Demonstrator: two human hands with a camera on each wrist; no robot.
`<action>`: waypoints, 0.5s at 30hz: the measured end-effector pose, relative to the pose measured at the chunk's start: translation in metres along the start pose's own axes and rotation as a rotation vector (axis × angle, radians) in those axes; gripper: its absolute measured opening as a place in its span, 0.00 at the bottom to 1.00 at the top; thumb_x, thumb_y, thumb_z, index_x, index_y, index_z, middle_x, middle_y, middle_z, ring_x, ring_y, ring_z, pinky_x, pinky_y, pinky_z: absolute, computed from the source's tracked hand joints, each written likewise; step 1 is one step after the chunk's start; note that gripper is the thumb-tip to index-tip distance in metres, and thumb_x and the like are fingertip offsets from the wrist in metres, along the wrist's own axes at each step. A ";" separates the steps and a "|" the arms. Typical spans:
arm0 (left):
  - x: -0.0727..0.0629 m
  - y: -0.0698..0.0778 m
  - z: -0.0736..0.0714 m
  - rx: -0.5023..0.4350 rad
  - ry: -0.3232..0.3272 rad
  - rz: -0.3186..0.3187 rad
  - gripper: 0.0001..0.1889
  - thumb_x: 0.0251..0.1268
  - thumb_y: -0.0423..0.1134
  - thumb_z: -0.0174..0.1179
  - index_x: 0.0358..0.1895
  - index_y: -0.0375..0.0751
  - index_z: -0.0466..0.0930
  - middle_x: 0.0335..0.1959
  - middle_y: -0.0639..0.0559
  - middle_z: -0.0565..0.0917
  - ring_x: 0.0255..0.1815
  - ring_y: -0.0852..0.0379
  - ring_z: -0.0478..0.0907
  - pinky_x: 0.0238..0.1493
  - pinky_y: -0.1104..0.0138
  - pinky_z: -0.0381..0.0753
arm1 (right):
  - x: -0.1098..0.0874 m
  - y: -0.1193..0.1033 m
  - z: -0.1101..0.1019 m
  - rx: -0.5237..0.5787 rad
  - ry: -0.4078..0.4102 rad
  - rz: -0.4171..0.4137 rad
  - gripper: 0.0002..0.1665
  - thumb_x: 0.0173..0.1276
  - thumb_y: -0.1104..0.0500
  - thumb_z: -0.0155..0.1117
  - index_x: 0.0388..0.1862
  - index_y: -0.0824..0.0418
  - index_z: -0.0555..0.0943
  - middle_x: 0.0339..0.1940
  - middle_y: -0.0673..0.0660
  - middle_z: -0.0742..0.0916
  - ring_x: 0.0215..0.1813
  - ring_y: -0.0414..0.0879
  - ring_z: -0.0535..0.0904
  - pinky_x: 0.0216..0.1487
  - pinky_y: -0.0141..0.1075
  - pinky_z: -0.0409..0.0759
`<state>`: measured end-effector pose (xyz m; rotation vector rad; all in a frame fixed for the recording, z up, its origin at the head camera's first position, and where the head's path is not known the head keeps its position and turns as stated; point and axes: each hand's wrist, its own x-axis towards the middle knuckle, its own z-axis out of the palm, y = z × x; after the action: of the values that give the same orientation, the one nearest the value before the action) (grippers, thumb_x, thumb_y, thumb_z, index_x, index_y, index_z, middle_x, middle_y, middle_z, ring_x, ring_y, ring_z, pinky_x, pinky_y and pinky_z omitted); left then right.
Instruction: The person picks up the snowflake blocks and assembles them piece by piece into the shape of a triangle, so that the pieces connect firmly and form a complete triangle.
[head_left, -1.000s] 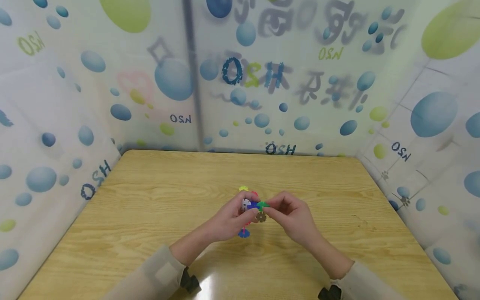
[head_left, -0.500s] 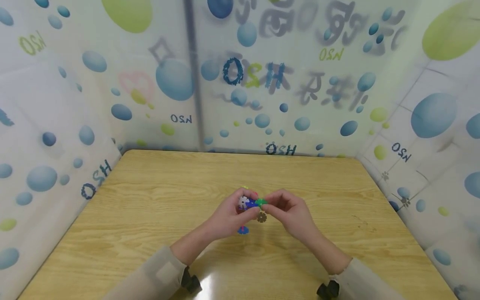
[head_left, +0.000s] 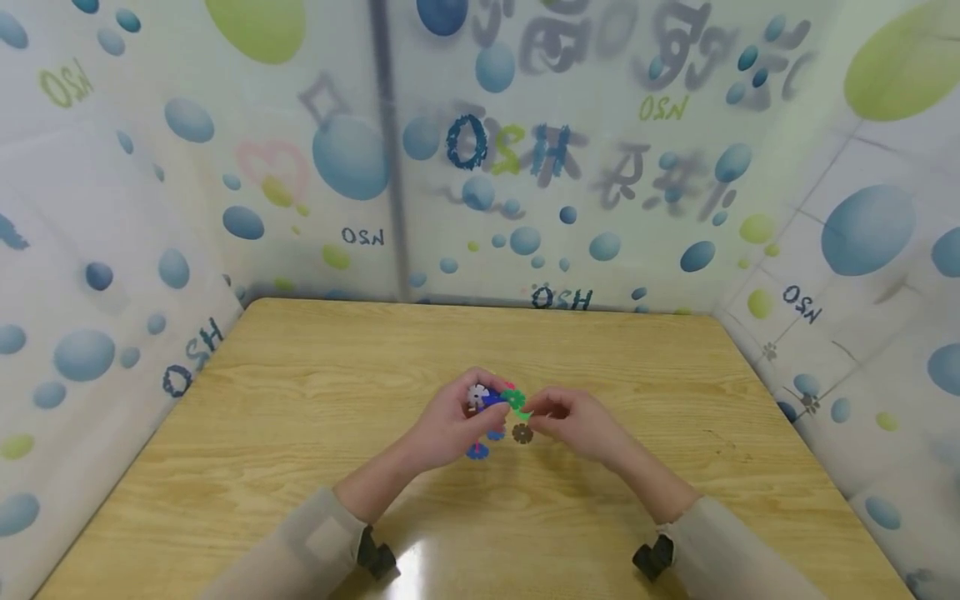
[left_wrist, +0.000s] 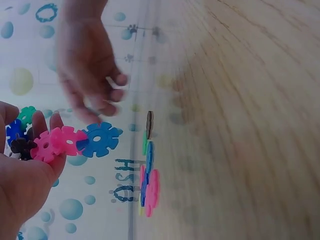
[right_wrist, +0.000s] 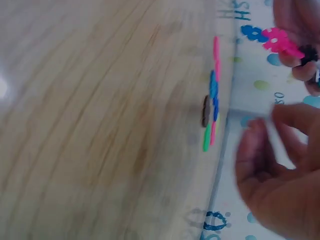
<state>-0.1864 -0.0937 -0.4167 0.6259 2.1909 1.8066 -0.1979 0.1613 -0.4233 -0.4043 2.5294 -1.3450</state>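
Observation:
My left hand grips a toy built of slotted plastic snowflake discs. A white disc, a dark blue disc and a green disc show at its fingers in the head view. From under the palm stick out pink discs, with a blue disc at the end, in the left wrist view. My right hand is just right of the green disc, apart from it. Its thumb and bent fingers are spread, with nothing between them in the right wrist view.
Loose discs lie flat on the wooden table beneath the hands, among them a brown disc, a bright green disc and several pink and blue ones. A patterned curtain stands along the table's back and sides.
The right hand has let go of the green disc, moving slightly down and away from it. The left hand has shifted up and left with the toy, uncovering discs on the table.

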 end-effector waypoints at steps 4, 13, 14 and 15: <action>0.000 0.000 0.000 -0.003 0.006 -0.034 0.13 0.84 0.46 0.63 0.62 0.47 0.77 0.48 0.43 0.88 0.46 0.38 0.89 0.32 0.62 0.85 | 0.008 0.014 0.004 -0.128 -0.131 0.035 0.13 0.77 0.59 0.73 0.57 0.52 0.89 0.46 0.53 0.90 0.45 0.46 0.84 0.42 0.39 0.85; 0.000 -0.001 -0.002 -0.005 -0.003 -0.051 0.14 0.84 0.46 0.63 0.62 0.45 0.77 0.53 0.38 0.87 0.49 0.36 0.89 0.35 0.62 0.86 | 0.019 0.021 0.010 -0.179 -0.112 0.071 0.15 0.75 0.58 0.75 0.58 0.49 0.89 0.34 0.51 0.85 0.36 0.45 0.77 0.39 0.38 0.73; 0.000 -0.001 -0.002 -0.005 -0.004 -0.046 0.14 0.84 0.46 0.62 0.62 0.44 0.76 0.53 0.37 0.86 0.49 0.37 0.89 0.35 0.62 0.86 | 0.019 0.020 0.011 -0.185 -0.108 0.073 0.15 0.75 0.59 0.75 0.58 0.49 0.89 0.33 0.51 0.84 0.35 0.45 0.76 0.38 0.38 0.73; 0.000 -0.001 -0.002 -0.008 -0.006 -0.047 0.14 0.84 0.46 0.62 0.62 0.44 0.76 0.53 0.36 0.86 0.49 0.37 0.89 0.35 0.62 0.86 | 0.019 0.020 0.011 -0.194 -0.105 0.071 0.14 0.75 0.59 0.75 0.57 0.49 0.89 0.32 0.51 0.84 0.35 0.45 0.76 0.38 0.38 0.72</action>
<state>-0.1875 -0.0957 -0.4171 0.5729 2.1746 1.7867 -0.2147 0.1563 -0.4474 -0.4070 2.5683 -1.0300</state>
